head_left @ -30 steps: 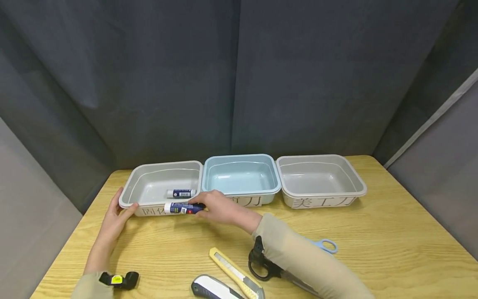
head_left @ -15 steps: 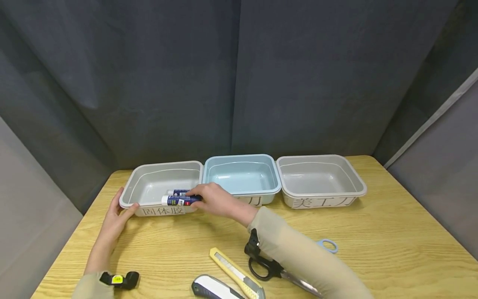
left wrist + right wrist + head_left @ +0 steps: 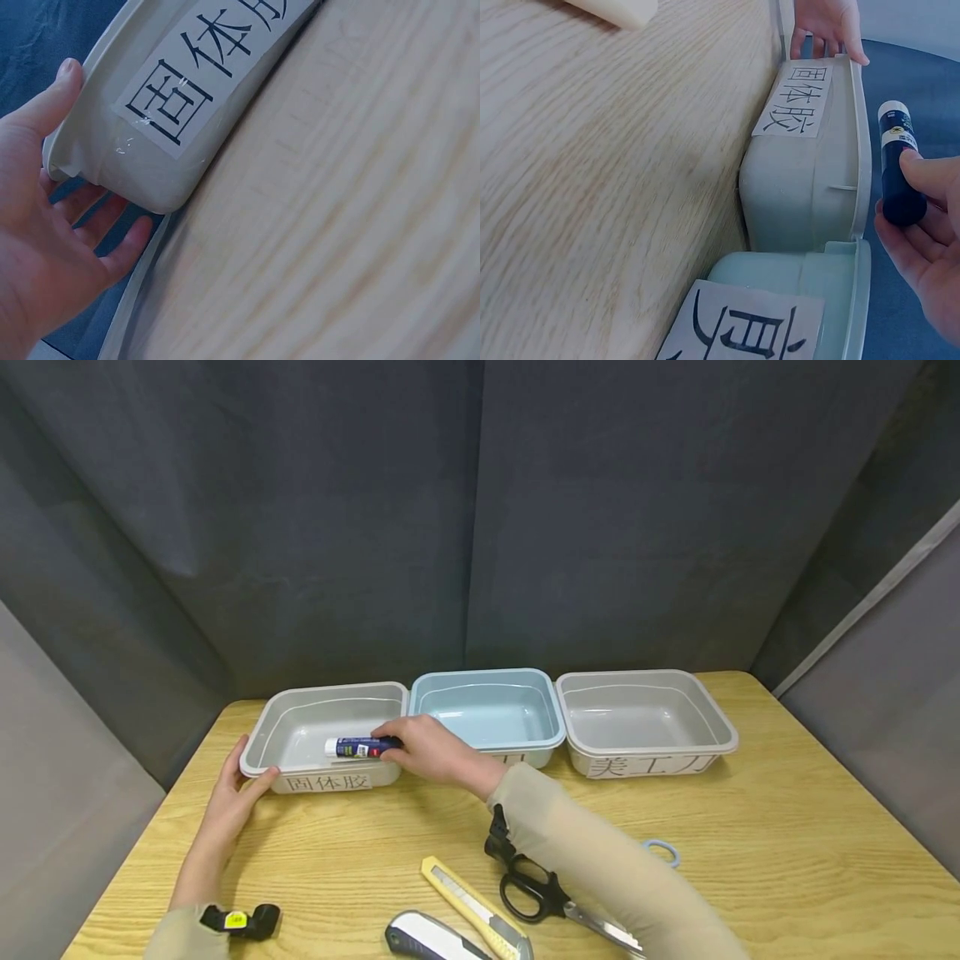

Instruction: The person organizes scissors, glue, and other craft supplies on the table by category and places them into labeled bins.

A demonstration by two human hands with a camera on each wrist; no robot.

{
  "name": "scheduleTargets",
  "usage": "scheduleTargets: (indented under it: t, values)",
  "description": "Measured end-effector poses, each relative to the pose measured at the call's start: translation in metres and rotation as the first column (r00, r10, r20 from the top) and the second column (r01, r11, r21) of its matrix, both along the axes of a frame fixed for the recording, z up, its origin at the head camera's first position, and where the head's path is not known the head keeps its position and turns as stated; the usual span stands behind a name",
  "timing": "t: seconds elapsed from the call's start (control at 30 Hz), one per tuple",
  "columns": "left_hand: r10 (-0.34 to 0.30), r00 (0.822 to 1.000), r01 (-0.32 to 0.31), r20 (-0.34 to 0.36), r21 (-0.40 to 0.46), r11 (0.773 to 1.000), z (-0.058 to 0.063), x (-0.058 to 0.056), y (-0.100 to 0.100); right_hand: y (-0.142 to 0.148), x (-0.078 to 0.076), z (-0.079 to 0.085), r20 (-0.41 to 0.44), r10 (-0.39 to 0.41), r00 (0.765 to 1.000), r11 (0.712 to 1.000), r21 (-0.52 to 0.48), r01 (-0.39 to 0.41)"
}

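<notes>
Glue stick (image 3: 357, 747) just made it over the left gray bin (image 3: 318, 706); right hand (image 3: 430, 747) still pinches it, left hand (image 3: 231, 799) grips the bin, stick's height's unclear.

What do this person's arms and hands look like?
The left hand and right hand are ungloved. The sleeves are beige, with a black camera at each wrist; the left one has a yellow label, print too small to read.

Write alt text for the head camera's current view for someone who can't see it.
A right hand holds a dark blue glue stick above the leftmost gray bin while a left hand grips that bin's corner. A blue bin and another gray bin follow; a yellow cutter, a white-and-dark cutter and black scissors lie nearer on the table.
</notes>
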State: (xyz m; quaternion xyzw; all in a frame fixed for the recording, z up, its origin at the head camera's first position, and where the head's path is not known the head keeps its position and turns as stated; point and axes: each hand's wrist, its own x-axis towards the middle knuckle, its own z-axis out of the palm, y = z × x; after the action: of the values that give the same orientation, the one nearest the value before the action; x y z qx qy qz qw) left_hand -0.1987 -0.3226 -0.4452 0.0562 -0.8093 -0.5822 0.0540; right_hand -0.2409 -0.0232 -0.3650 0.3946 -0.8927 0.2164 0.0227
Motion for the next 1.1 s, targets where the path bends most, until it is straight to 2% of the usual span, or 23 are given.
scheduleTargets:
  t: [0.43, 0.87, 1.1]
  values:
    - [-0.005, 1.0, 0.005, -0.003, -0.003, 1.0, 0.0, 0.0, -0.001, -0.017, -0.012, -0.005, 0.007, -0.072, 0.997, 0.997, 0.018, 0.071]
    - [-0.002, 1.0, 0.002, 0.001, 0.009, 1.0, 0.0, 0.001, -0.001, -0.027, -0.022, -0.012, 0.005, -0.081, 0.997, 0.996, 0.04, 0.081]
    - [-0.006, 1.0, 0.006, 0.014, 0.018, 1.0, 0.0, 0.0, -0.001, -0.028, -0.031, -0.016, 0.031, -0.101, 0.994, 0.993, 0.061, 0.099]
